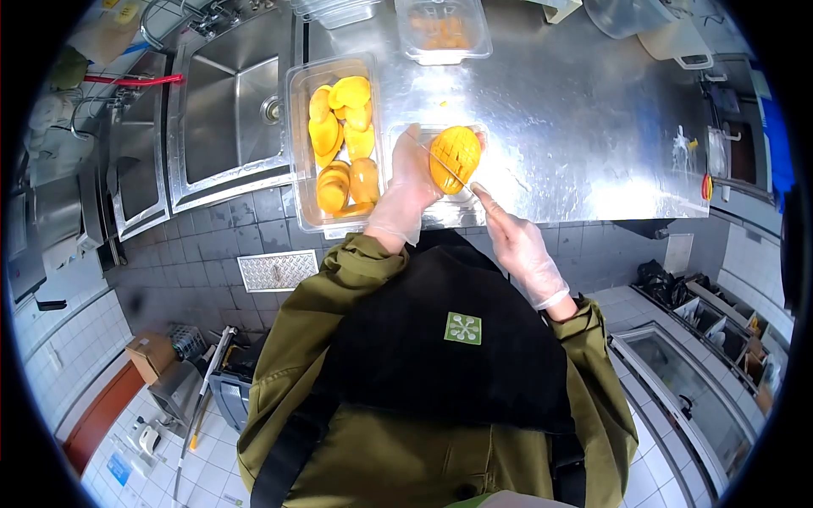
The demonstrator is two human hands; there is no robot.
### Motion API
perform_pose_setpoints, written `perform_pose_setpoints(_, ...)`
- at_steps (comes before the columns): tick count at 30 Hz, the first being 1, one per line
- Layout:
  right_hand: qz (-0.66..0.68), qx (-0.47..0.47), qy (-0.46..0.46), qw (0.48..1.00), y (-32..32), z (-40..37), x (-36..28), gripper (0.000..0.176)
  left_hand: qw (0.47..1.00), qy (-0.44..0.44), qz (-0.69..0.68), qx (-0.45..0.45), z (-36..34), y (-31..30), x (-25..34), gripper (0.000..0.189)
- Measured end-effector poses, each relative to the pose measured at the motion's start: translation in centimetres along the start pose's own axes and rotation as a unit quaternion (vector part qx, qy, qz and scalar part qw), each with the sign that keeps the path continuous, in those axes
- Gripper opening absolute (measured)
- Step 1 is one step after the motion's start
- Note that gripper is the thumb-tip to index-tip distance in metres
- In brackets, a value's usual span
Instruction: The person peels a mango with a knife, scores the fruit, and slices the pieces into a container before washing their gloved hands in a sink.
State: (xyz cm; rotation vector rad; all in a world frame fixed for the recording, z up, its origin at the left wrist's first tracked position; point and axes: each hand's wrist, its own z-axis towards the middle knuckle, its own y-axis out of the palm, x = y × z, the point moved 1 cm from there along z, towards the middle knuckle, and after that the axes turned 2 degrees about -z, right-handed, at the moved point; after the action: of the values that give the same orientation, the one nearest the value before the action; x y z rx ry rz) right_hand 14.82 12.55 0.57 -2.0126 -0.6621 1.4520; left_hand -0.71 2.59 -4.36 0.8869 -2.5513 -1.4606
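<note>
A peeled mango piece, its face scored in a crisscross, rests in my gloved left hand. My gloved right hand is closed around the handle of a knife. The thin blade lies slantwise across the mango toward my left hand. Below them is a clear plastic container, mostly hidden by the hands and fruit. Just left of my left hand stands a long clear tub with several peeled mango pieces in it.
Steel sinks lie left of the steel counter. At its far side stands a clear container of orange pieces. Stacked clear containers and a white pitcher are also at the back. The counter's front edge is close to my body.
</note>
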Motion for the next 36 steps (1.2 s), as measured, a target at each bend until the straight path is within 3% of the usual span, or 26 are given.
perform_pose_setpoints(4,0.033,0.018,-0.008,0.999,0.5,0.4,0.6,0.044,1.000,0.003,0.001,-0.008,-0.6,0.6,-0.1,0.067)
perform_pose_setpoints(6,0.077,0.044,-0.025,0.996,0.8,0.6,1.0,0.042,0.997,0.029,0.039,-0.053,-0.1,-0.6,0.4,0.058)
perform_pose_setpoints(11,0.124,0.034,0.038,0.991,0.3,1.4,0.4,0.040,0.982,0.084,0.063,-0.155,-0.4,-1.0,-1.2,0.045)
perform_pose_setpoints(17,0.109,0.060,0.013,0.992,-0.1,1.2,-1.0,0.042,0.978,0.149,0.078,-0.120,0.1,-1.6,-0.9,0.048)
perform_pose_setpoints(23,0.064,0.067,0.002,0.996,0.6,1.2,-0.6,0.044,0.975,0.148,0.092,-0.134,-0.2,-1.0,-1.0,0.047)
perform_pose_setpoints(27,0.053,0.106,-0.033,0.992,2.0,1.3,0.0,0.043,0.977,0.167,0.109,-0.078,-0.2,-1.2,-1.2,0.048)
perform_pose_setpoints(33,0.056,0.029,0.046,0.997,1.1,1.3,-0.2,0.043,0.981,0.154,0.106,-0.049,0.2,-1.4,-0.9,0.050)
perform_pose_setpoints(36,0.085,0.064,0.007,0.994,1.1,0.7,-0.8,0.042,0.983,0.154,0.085,-0.046,0.2,-1.6,-0.7,0.055)
